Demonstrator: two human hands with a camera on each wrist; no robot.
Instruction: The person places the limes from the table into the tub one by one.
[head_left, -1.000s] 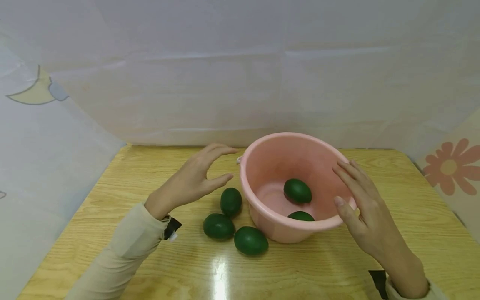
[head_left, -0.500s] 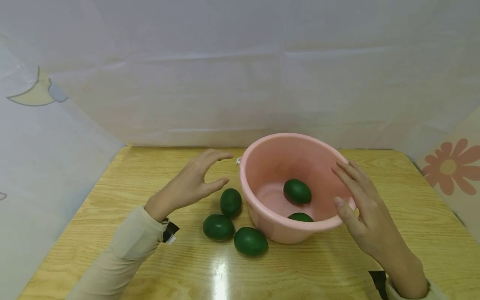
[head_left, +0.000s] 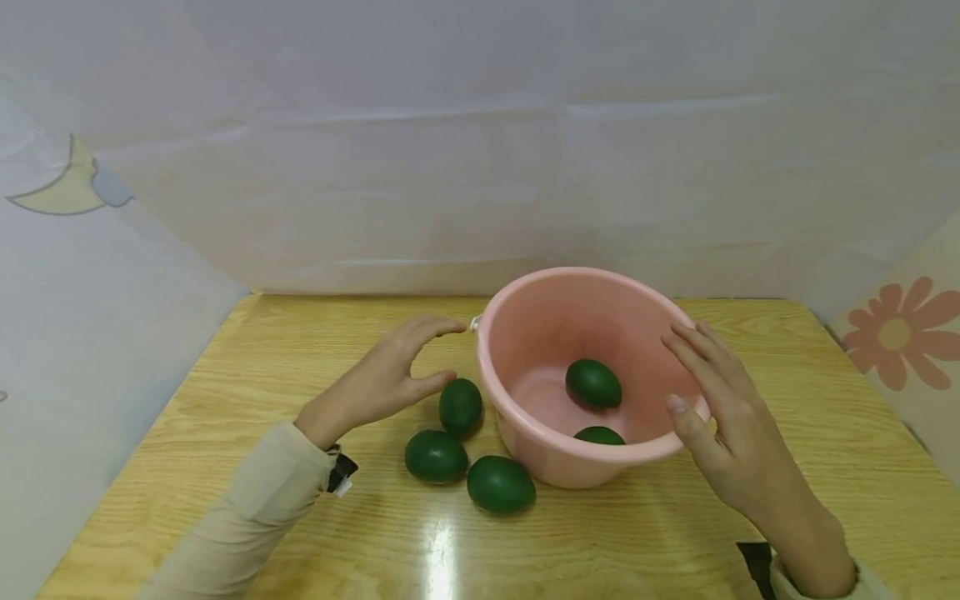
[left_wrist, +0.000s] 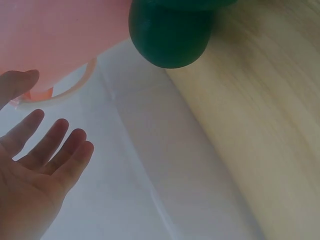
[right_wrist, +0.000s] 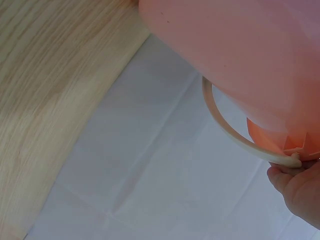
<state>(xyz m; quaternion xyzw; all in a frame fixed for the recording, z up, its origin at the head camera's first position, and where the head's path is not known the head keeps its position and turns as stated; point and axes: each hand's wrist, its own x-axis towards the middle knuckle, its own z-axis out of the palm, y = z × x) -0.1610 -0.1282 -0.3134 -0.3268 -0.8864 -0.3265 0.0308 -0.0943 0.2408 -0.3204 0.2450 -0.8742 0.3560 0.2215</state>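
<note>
My left hand [head_left: 375,383] has its fingers spread and holds nothing. In the head view its thumb tip overlaps the top of a dark green, smooth, egg-shaped fruit [head_left: 461,408]; the left wrist view shows a gap between the hand and the green fruit [left_wrist: 170,37]. Two more such fruits [head_left: 436,457] [head_left: 501,485] lie just nearer on the table. A pink bucket [head_left: 570,462] stands right of them, with two green fruits [head_left: 593,384] [head_left: 600,435] inside. My right hand [head_left: 738,442] holds the bucket's right rim, beside the handle's joint [right_wrist: 295,161].
The light wooden table [head_left: 337,517] carries everything. A pale cloth backdrop [head_left: 450,183] rises behind it and along the sides. The bucket's pale handle [right_wrist: 230,131] hangs down its outside.
My left hand has moved down, bringing the thumb close to the nearest green fruit. The right hand, bucket and fruits have kept their places.
</note>
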